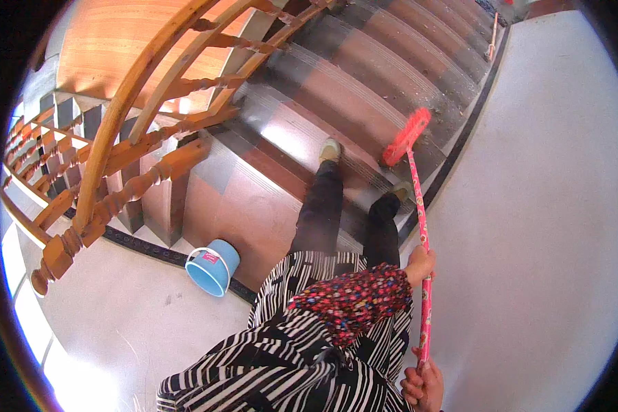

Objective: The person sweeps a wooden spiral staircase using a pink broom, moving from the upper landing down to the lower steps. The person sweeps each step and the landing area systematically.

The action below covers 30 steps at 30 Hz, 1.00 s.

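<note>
A broom with a red bristle head point(406, 138) and a pink patterned handle slants up the right side of my body. My left hand point(420, 264), below a colourful knitted sleeve cuff, is closed around the handle at mid-length. Lower down, my right hand point(423, 385) grips the handle near its end. The bristles are over a brown and grey tiled stair tread beside the right wall, just beyond my feet; whether they touch the tread I cannot tell. Dust and small bits lie on the stairs point(391, 85) farther along.
Wooden railings with turned balusters point(134, 193) run along the left. A light-blue bucket point(212, 268) with a white handle stands by the wall at the lower left. A white wall point(535, 206) with a dark skirting borders the right side. A thin stick point(493, 38) leans near the far steps.
</note>
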{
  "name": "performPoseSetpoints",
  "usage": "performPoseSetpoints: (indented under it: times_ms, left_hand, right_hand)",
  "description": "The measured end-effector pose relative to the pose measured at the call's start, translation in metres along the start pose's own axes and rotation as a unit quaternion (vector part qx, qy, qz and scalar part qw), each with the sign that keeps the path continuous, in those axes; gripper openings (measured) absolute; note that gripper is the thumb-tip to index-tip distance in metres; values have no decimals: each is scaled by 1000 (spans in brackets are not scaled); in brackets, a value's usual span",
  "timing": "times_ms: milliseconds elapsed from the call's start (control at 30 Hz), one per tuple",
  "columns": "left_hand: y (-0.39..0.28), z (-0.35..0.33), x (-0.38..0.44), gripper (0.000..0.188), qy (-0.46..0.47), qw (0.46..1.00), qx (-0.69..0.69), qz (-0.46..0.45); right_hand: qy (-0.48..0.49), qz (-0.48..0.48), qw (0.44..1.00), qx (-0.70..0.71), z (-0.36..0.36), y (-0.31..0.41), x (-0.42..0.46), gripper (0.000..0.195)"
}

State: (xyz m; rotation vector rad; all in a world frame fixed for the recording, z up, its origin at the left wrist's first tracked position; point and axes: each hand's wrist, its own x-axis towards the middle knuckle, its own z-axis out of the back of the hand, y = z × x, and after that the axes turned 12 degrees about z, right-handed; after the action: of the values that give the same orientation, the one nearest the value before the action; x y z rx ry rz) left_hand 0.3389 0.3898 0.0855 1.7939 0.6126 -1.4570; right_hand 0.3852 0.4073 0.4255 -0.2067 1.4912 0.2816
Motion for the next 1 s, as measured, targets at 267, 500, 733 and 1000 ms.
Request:
performPoseSetpoints:
  times_ms: [267,500,733,1000]
  left_hand:
    - [-84,124,39,27,-125,976,-46,-170]
    - [-73,135,90,27,-224,768,571,-185]
    - [29,-9,58,26,-17,998,60,-32]
    - [25,2,-4,32,110,986,-125,-25]
  right_hand:
    - [149,-86,935,311,-41,-6,99,41]
    - [157,-114,916,352,-43,-26,143,41]
    - [3,-37,977,208,15,-8,42,38]
    - [-57,205,969,-125,-24,1,-24,42]
